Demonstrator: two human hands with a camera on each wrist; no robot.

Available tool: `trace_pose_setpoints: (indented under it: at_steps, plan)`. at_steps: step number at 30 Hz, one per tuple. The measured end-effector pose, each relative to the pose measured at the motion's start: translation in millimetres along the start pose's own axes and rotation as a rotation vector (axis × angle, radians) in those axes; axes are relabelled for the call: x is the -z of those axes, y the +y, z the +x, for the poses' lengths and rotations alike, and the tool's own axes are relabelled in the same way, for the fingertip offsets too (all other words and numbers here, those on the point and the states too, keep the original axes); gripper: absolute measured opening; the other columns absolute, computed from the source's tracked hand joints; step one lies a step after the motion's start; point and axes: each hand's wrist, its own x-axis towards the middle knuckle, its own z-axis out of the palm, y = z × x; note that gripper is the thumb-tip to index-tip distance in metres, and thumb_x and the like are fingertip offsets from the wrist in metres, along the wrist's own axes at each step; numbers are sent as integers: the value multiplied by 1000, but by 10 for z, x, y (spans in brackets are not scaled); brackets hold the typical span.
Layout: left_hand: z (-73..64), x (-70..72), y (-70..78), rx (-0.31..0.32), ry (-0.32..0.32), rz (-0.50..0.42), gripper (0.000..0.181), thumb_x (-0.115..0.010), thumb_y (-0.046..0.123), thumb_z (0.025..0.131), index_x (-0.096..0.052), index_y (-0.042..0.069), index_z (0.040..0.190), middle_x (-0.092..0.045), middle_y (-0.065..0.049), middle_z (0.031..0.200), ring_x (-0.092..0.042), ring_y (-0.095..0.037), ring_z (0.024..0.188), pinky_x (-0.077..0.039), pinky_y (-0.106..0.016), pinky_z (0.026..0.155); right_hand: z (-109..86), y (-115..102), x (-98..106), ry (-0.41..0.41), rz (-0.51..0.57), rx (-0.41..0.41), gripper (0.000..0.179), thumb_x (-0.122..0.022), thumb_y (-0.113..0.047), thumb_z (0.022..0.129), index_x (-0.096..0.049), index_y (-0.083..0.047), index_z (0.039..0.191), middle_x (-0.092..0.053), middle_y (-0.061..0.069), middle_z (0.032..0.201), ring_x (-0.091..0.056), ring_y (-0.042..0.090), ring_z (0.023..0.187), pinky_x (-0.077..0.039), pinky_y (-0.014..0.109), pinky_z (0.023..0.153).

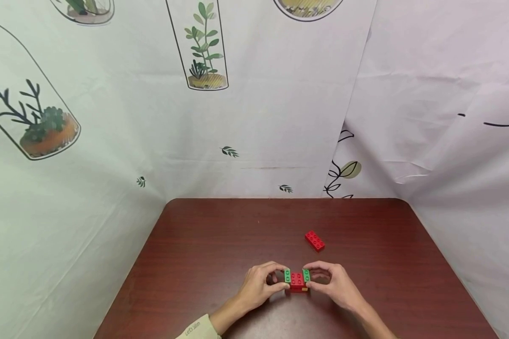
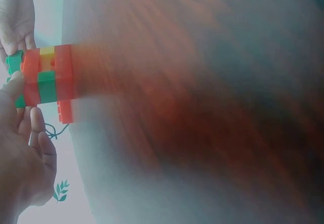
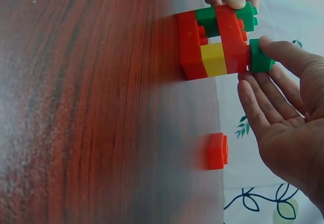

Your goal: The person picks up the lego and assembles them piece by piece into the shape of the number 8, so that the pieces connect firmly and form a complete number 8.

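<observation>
A small stack of toy building bricks stands on the table between the hands. Its bottom red brick (image 3: 192,51) carries a yellow brick (image 3: 213,60) and a green brick (image 2: 47,87) with a gap between them, and an upper red brick (image 1: 297,279) bridges both. My left hand (image 1: 258,286) pinches a green brick (image 1: 287,276) at the left end of the top. At the right end, my right hand (image 1: 338,286) holds another green brick (image 1: 307,276) between thumb and fingers. In the right wrist view, a narrow space shows between that brick and the upper red one.
Behind the stack, slightly right, a loose red brick (image 1: 315,240) lies studs up on the brown table (image 1: 220,235). White printed cloth (image 1: 258,117) hangs along the table's back and both sides.
</observation>
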Motion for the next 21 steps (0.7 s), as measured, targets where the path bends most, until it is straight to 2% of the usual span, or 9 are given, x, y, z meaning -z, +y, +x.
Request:
trace_pose_setpoints:
  at_steps: [3,10,21]
  plan:
    - [4,2,2,8,-4,1,30,-86,39,90,-77,25,116,-69,11,87,-56,3,65,-43,-13,58,-5,-6,-2,-7,5,-6,36,-85,-3,89,-71,7,121,-75,21,115,-77,29,95,-60,27,84]
    - [4,8,5,7,-8,-2,30,-85,39,91,-77,24,116,-70,10,87,-56,3,65,-43,-13,58,-11,-5,-13,-4,-15,-33,36,-86,-6,90,-72,5,122,-76,18,116,-76,20,95,-60,28,84]
    - [-2,7,15,22,-11,-6,30,-87,37,90,-77,24,115,-71,8,88,-57,2,65,-43,-13,59,-5,4,-17,-7,-4,-56,36,-86,-7,90,-73,4,122,-76,18,117,-77,19,95,-60,27,83]
